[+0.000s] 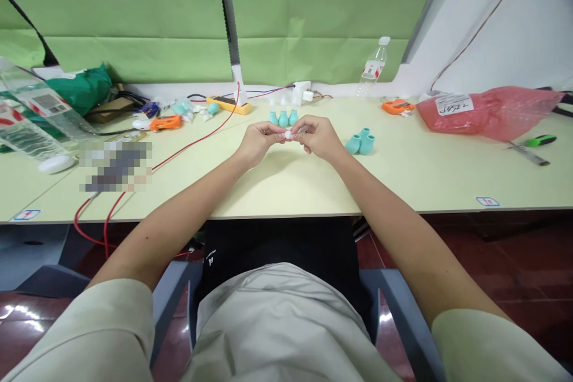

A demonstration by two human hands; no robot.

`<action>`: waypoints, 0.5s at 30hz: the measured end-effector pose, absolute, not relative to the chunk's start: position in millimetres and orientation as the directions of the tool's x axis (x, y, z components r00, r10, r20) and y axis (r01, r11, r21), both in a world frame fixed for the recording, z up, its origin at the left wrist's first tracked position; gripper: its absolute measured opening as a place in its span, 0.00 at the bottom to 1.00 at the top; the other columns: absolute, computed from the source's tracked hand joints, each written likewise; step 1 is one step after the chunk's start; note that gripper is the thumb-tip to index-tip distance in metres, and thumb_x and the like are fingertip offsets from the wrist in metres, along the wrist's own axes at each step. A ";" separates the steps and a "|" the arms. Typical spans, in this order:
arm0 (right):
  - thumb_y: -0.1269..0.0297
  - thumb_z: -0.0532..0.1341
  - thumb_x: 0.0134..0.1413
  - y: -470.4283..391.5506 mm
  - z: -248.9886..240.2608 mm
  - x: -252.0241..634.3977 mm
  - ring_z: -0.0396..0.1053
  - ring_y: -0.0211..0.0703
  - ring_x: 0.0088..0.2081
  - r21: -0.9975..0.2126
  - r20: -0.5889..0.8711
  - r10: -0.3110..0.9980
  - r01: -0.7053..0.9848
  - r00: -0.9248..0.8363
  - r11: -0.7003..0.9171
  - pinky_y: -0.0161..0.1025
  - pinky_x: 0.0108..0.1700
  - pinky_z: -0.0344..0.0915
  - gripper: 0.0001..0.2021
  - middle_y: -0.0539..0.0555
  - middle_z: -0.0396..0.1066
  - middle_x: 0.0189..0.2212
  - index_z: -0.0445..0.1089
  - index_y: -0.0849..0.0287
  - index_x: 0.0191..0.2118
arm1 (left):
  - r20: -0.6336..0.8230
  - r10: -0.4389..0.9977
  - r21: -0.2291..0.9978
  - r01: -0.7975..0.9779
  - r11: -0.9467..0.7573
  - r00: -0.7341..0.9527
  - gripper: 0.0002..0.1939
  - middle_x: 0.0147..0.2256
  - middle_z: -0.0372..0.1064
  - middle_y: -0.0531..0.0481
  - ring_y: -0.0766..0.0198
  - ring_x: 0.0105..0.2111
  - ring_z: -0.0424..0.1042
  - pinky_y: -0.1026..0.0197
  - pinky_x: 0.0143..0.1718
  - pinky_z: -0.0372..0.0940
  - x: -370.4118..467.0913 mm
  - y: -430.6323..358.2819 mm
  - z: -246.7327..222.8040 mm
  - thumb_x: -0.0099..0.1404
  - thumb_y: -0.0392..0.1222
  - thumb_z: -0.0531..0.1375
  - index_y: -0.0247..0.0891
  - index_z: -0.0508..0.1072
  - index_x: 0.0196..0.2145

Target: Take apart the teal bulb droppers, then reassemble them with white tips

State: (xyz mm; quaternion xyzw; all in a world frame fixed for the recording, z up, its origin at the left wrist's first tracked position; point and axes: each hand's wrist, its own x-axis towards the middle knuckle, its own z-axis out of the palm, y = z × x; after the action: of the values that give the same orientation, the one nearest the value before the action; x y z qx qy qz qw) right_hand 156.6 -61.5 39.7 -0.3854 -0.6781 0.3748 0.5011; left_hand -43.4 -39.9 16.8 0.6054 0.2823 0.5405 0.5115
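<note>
Both hands meet above the middle of the table, pinching a small white piece (pixel 289 133) between their fingertips. My left hand (pixel 260 142) grips it from the left, and my right hand (pixel 319 136) from the right. Just behind the fingers stand three teal bulb-shaped pieces (pixel 283 117) with whitish tips, in a row. To the right of my right hand, several teal hollow pieces (pixel 360 142) sit in a cluster on the pale table (pixel 286 191).
Clear bottles (pixel 31 131), a green bag (pixel 85 88) and a red cable (pixel 192 144) are on the left. At the back stand a yellow device (pixel 229 105) and a bottle (pixel 372 65). An orange tool (pixel 397 107), red bag (pixel 483 113) and green-handled tool (pixel 541 141) lie right.
</note>
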 end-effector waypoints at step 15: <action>0.52 0.85 0.27 -62.6 41.4 162.2 0.63 0.34 0.21 -0.972 0.235 0.924 -0.090 -0.300 0.218 0.34 0.18 0.63 0.25 0.51 0.73 0.22 0.74 0.58 0.26 | 0.478 0.828 0.877 -0.099 -0.471 0.293 0.22 0.35 0.82 0.44 0.55 0.38 0.80 0.48 0.47 0.73 -42.3 -49.7 29.3 0.45 0.55 0.81 0.37 0.82 0.28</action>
State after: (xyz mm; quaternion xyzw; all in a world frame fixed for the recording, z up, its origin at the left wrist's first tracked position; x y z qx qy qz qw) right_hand 162.2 -62.6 41.4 -0.3405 -0.6123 0.5246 0.4837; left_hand -42.3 -49.7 29.3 0.6745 0.2703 0.5295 0.4377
